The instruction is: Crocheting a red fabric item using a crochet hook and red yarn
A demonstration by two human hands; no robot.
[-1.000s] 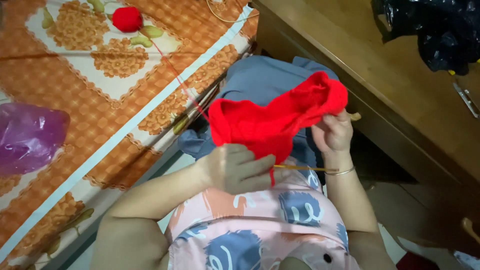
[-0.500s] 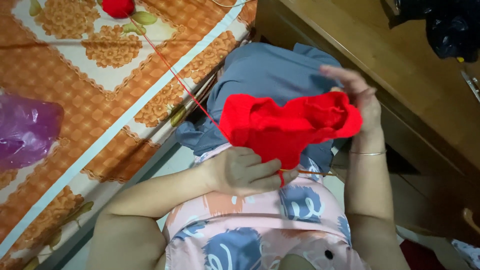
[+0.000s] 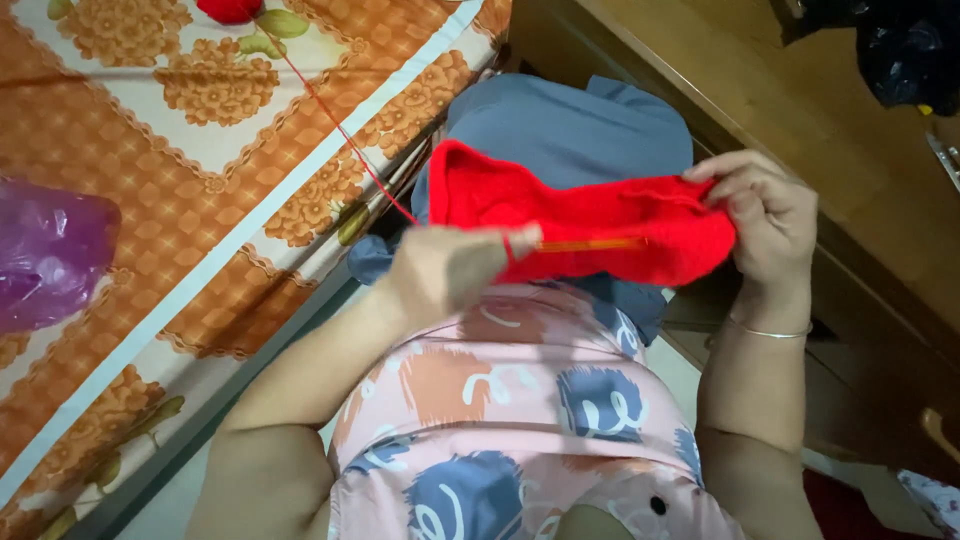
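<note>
1. Our left hand (image 3: 455, 268), blurred, pinches a thin needle (image 3: 590, 243) with fingers closed.
2. Our right hand (image 3: 765, 222) grips the far end of the red knitting (image 3: 570, 205), fingers curled over it.
3. The knitting hangs above our lap; its yarn (image 3: 340, 140) runs to a red ball (image 3: 230, 9) on the bedspread (image 3: 150, 190).

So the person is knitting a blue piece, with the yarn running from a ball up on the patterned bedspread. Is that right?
Not quite: the knitted piece is red, not blue, as the head view shows. The rest holds: the left hand and right hand hold it, and red yarn runs from the ball on the patterned bedspread.
</note>
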